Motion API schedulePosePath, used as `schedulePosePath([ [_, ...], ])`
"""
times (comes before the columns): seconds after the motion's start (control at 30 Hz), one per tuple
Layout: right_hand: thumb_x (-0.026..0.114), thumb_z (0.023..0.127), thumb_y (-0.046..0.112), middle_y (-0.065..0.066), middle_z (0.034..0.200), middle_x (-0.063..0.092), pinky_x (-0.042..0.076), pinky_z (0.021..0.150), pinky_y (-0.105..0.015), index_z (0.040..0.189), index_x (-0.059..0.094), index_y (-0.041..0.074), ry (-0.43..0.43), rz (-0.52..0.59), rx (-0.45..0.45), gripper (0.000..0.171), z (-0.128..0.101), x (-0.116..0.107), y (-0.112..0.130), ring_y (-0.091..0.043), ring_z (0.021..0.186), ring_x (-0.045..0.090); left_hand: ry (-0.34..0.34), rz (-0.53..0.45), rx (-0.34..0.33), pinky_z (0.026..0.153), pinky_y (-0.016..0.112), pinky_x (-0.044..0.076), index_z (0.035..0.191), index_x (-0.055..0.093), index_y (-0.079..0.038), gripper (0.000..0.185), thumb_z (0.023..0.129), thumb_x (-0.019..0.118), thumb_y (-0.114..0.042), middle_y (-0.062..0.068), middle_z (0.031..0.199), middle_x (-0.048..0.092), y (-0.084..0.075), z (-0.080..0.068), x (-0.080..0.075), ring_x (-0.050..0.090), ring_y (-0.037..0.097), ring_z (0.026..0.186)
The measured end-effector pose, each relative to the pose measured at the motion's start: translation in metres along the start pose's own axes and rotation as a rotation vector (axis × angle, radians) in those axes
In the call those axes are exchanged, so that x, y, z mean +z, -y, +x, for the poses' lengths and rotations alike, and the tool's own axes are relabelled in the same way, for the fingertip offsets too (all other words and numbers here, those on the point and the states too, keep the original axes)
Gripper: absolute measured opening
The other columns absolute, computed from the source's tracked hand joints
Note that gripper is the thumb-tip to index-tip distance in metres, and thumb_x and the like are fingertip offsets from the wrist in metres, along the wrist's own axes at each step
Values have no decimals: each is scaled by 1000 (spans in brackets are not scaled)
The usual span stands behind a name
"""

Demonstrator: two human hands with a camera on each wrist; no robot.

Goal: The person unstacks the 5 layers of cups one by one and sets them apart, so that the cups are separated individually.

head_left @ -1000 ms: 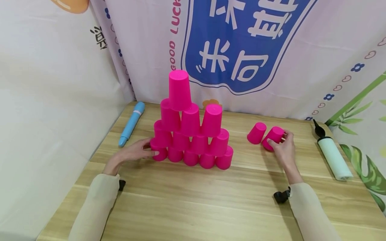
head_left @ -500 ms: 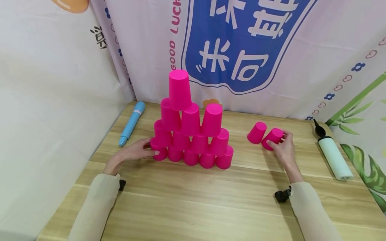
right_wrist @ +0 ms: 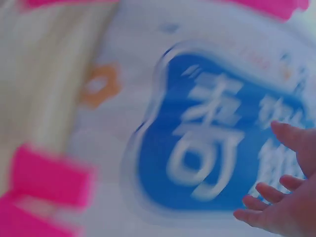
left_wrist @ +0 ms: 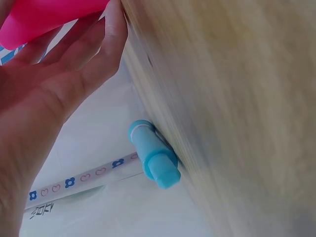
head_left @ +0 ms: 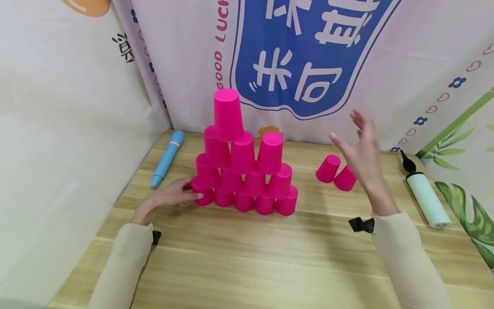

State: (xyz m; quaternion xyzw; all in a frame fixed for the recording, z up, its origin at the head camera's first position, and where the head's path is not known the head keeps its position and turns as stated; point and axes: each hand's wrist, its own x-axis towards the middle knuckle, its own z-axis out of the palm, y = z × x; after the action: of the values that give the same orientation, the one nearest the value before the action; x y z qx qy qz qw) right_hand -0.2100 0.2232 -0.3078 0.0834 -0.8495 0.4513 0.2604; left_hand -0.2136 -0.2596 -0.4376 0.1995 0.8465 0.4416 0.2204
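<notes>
A pyramid of upside-down pink cups [head_left: 242, 154] rises in several rows left of the table's middle, with one top cup [head_left: 228, 115] on the left side of a row of three. My left hand [head_left: 173, 194] holds the leftmost bottom cup [head_left: 204, 197], its thumb in front and fingers behind; the left wrist view shows that hand [left_wrist: 59, 94] close under a pink cup [left_wrist: 44, 22]. My right hand [head_left: 364, 159] is raised off the table, fingers spread and holding nothing. Behind and left of it stand two loose pink cups [head_left: 328, 168], the right one [head_left: 345, 179] partly covered by that hand.
A blue pump-like tube [head_left: 168, 159] lies at the table's back left. On the right lies a pale green hand pump [head_left: 428, 199] with a black nozzle. A printed cloth [head_left: 185, 77] hangs behind the wooden table [head_left: 247, 257].
My right hand has let go of the right-hand loose cup and lifted up off it, fingers spreading. The left hand stays at the bottom cup, and the pyramid stands as before.
</notes>
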Motion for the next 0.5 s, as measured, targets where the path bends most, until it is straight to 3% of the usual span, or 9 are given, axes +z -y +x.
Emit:
schedulePosePath([
  [0.1, 71, 89, 22, -5, 144, 44, 31, 112, -34, 146, 36, 15, 62, 93, -78, 67, 13, 14, 44, -19, 134, 40, 0, -14, 1, 83, 41, 54, 142, 40, -7, 59, 93, 65, -29, 14, 130, 54, 2, 2, -1, 55, 30, 111],
  [0.23, 67, 91, 28, 0, 142, 46, 35, 109, -31, 144, 38, 16, 162, 131, -191, 63, 25, 36, 93, -13, 130, 44, 13, -45, 9, 83, 41, 55, 142, 39, -4, 60, 93, 65, -25, 17, 130, 54, 4, 3, -1, 57, 29, 110],
  [0.37, 64, 91, 38, 3, 142, 46, 35, 108, -27, 146, 36, 18, 289, 145, -249, 65, 38, 55, 131, -10, 129, 44, 19, -46, 4, 82, 41, 55, 143, 38, -4, 60, 93, 65, -26, 17, 130, 54, 4, 3, -1, 57, 29, 108],
  [0.5, 67, 88, 42, 2, 142, 45, 38, 106, -31, 147, 33, 20, 422, 166, -263, 72, 49, 75, 155, -11, 130, 44, 14, -39, 4, 82, 41, 55, 142, 39, -4, 60, 93, 65, -25, 17, 130, 54, 3, 3, -1, 57, 29, 108],
])
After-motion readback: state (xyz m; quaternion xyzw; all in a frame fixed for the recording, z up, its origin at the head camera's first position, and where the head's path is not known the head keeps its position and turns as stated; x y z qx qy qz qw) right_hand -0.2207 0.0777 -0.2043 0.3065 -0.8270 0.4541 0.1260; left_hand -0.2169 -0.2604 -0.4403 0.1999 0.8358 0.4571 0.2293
